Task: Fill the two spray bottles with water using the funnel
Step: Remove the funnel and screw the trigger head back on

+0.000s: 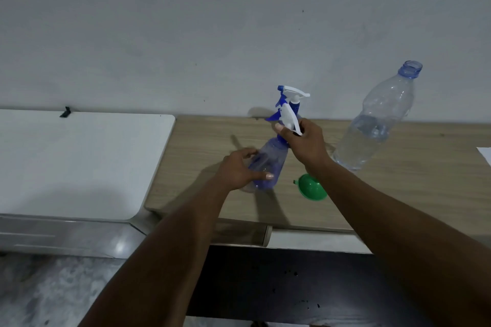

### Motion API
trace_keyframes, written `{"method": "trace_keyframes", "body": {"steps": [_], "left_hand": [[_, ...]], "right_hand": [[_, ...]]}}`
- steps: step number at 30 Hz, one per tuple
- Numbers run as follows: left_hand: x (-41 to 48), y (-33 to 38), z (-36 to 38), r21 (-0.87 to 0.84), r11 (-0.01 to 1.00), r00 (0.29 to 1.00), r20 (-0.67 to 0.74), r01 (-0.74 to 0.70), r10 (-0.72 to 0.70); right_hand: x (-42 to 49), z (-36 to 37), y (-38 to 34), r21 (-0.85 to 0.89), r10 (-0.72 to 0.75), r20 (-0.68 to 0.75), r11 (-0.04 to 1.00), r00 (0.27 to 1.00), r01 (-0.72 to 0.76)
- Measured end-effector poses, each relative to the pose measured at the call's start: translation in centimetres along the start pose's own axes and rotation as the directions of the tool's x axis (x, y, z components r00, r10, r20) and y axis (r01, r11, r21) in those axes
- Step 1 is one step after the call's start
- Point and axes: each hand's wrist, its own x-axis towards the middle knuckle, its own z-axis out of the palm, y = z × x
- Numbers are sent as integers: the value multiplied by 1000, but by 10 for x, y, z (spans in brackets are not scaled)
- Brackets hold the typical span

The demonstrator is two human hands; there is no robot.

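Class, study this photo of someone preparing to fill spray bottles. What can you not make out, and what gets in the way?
Head view, far spray bottle: only its trigger top shows; the near spray bottle and right hand cover the rest.
Head view, funnel: partly under the right forearm; spout unseen.
Head view, paper: cut off by the right edge.

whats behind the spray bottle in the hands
A second spray bottle: its white and blue trigger head shows above the right hand. Its body is covered by that hand and the held bottle.
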Motion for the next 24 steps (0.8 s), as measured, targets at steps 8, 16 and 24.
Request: {"method": "trace_keyframes", "body": {"steps": [8, 16, 24], "left_hand": [[-24, -13, -7, -48, 996, 993, 96, 77, -72], [-42, -1, 7, 10, 991, 949, 286, 134, -131], [-54, 5, 8, 66, 968, 882, 402, 242, -248]], "right_hand": [[-24, 17, 23, 274, 211, 109, 933, 971, -234], [-30, 28, 36, 406, 357, 146, 829, 923, -385], [-41, 25, 52, 366, 480, 136, 788, 867, -494]]}}
